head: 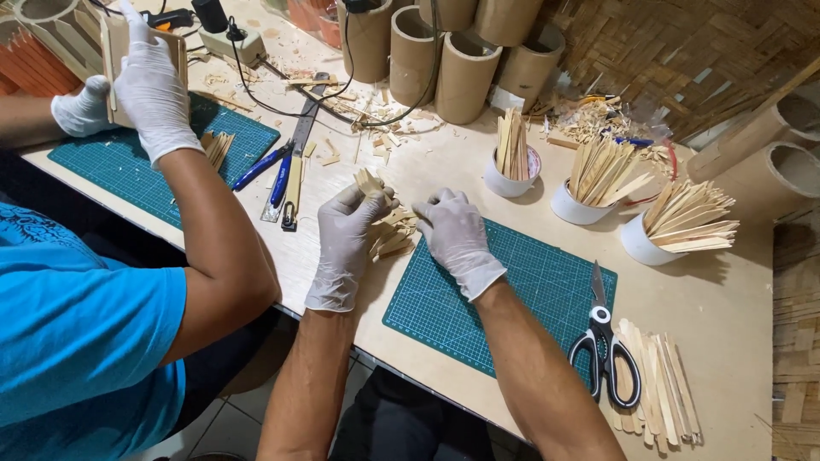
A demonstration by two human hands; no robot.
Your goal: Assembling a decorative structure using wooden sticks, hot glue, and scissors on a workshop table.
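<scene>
While both gloved hands gather over the pile of short wooden sticks, the left hand has its fingers curled about a few of them and lifts their ends up above the heap, so its grip is pinching a small bundle. The right hand lies palm down with its fingers bent onto the far side of the same pile; whether it pinches any stick or only steadies the heap cannot be told. The pile lies between the two hands, on the pale surface at the near left corner of the green cutting mat, touching both gloves.

Such sticks look light, thin and stiff, and I judge that they slide easily on one another and could snap if bent across their flat. A hold across the middle of a bundle, with fingers on the flat faces, seems the safest; smooth gloves may let single sticks slip out.

Three white cups full of longer sticks stand well apart beyond the mat, scissors rest at its right edge just beside a row of flat sticks, and cardboard tubes stand at the back. On the left, another person's gloved hands hold a stick-covered piece over a second mat.
</scene>
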